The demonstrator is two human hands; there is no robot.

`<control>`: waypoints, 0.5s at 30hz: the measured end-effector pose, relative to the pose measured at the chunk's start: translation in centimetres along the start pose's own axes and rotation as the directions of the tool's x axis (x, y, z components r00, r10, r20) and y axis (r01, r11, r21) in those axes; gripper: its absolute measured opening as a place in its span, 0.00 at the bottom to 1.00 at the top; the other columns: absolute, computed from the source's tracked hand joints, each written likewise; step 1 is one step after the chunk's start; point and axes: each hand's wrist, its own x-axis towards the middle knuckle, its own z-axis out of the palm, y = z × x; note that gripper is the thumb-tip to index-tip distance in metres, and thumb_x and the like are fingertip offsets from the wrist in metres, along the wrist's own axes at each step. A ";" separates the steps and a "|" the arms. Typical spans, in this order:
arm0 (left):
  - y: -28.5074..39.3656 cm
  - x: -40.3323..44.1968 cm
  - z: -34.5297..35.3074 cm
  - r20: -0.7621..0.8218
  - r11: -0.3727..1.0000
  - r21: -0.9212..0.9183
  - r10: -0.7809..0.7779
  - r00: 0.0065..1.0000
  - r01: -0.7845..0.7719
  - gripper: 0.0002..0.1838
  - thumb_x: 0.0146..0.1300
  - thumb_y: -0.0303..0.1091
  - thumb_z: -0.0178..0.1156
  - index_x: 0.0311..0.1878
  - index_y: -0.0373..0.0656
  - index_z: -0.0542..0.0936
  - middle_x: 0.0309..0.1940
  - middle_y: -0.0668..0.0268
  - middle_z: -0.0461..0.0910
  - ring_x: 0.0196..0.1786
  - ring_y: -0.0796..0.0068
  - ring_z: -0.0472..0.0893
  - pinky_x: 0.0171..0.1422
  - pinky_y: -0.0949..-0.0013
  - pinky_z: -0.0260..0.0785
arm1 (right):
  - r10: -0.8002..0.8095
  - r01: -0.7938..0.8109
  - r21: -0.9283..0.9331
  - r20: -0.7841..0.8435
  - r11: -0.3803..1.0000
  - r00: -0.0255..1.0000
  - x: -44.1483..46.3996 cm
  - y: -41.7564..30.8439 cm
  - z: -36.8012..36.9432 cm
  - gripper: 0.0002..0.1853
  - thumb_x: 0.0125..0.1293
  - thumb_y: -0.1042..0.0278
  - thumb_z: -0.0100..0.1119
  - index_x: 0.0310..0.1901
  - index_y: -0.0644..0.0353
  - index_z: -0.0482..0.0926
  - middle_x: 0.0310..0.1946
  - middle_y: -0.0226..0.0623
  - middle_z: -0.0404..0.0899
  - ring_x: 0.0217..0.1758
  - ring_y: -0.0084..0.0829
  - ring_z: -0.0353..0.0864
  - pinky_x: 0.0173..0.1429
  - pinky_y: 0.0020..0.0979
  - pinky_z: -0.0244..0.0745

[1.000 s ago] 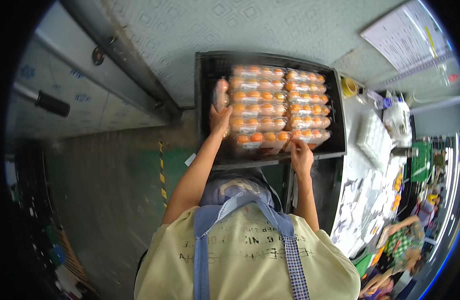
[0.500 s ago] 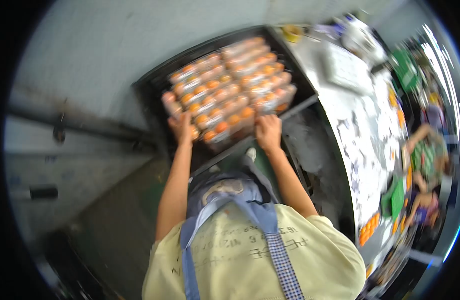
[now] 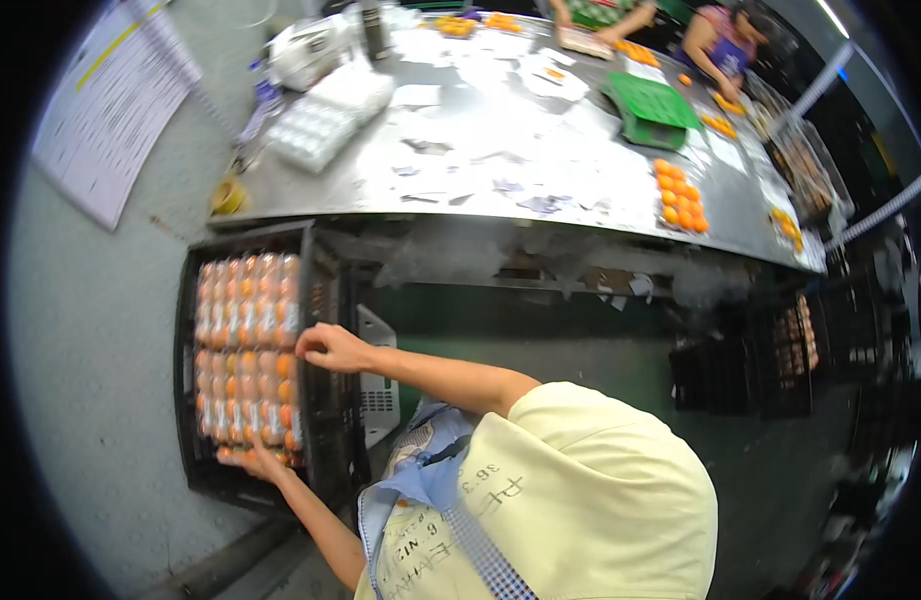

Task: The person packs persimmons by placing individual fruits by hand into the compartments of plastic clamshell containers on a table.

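Clear plastic packs of orange round fruit (image 3: 246,310), some with white labels, fill a black crate (image 3: 189,400) in two blocks of rows. My left hand (image 3: 256,460) rests at the crate's near lower end, its thumb and fingers spread against the end pack. Its fingertips partly blend with the fruit there. Over the crate's side nearest my body is my right hand (image 3: 331,348), fingers curled beside the packs. Whether anything is between those fingers I cannot make out.
A metal table (image 3: 381,190) stands beyond the crate, with paper scraps, a green scale (image 3: 651,110), egg-tray-like white packs (image 3: 316,130) and a fruit pack (image 3: 679,195). Yellow tape (image 3: 229,196) lies at its corner. Two people work across it. Black crates (image 3: 716,375) stand at right.
The view has swung right, so the table now lies across the top and the crate at left. My right hand has come off the pack edge and curled; my left stays by the end pack.
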 end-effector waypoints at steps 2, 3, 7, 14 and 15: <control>7.0 -6.1 0.7 -0.116 0.925 0.270 0.307 0.945 -0.267 0.32 0.57 0.38 0.67 0.63 0.36 0.70 0.59 0.46 0.71 0.58 0.46 0.73 0.64 0.52 0.66 | 0.045 -0.045 -0.059 0.006 0.997 0.999 -5.5 -1.0 -5.4 0.09 0.58 0.69 0.55 0.39 0.60 0.80 0.33 0.42 0.82 0.37 0.40 0.83 0.42 0.38 0.76; 8.2 -7.7 2.6 -0.168 0.896 0.312 0.380 0.910 -0.317 0.30 0.58 0.35 0.66 0.62 0.36 0.71 0.59 0.48 0.70 0.59 0.49 0.72 0.65 0.54 0.65 | 0.134 -0.131 -0.114 0.025 0.985 0.991 -8.7 -0.9 -8.2 0.07 0.59 0.68 0.56 0.38 0.59 0.80 0.32 0.41 0.82 0.36 0.40 0.83 0.42 0.37 0.76; 12.1 -16.0 10.5 -0.021 0.864 0.008 0.504 0.863 -0.504 0.26 0.61 0.27 0.63 0.62 0.36 0.70 0.60 0.53 0.69 0.59 0.57 0.72 0.63 0.60 0.66 | 0.386 -0.422 -0.249 -0.180 0.872 0.905 -25.1 1.8 -20.0 0.09 0.63 0.68 0.56 0.42 0.58 0.82 0.37 0.37 0.85 0.42 0.33 0.85 0.48 0.33 0.77; 15.2 -34.6 24.9 0.499 0.890 -0.434 0.365 0.786 -0.138 0.24 0.60 0.19 0.58 0.61 0.36 0.68 0.57 0.59 0.71 0.55 0.67 0.74 0.61 0.66 0.69 | 0.634 -0.846 0.096 -0.708 0.524 0.312 -49.8 -3.3 -34.6 0.09 0.63 0.69 0.59 0.43 0.61 0.82 0.35 0.35 0.85 0.40 0.24 0.83 0.47 0.28 0.78; 14.7 -36.6 27.0 0.544 0.865 -0.495 0.387 0.745 -0.089 0.24 0.60 0.19 0.59 0.60 0.37 0.69 0.56 0.59 0.71 0.52 0.67 0.76 0.60 0.67 0.70 | 0.621 -0.822 0.176 -0.742 0.542 0.251 -52.2 -3.6 -35.6 0.08 0.63 0.71 0.59 0.42 0.61 0.82 0.34 0.34 0.84 0.36 0.21 0.82 0.44 0.25 0.77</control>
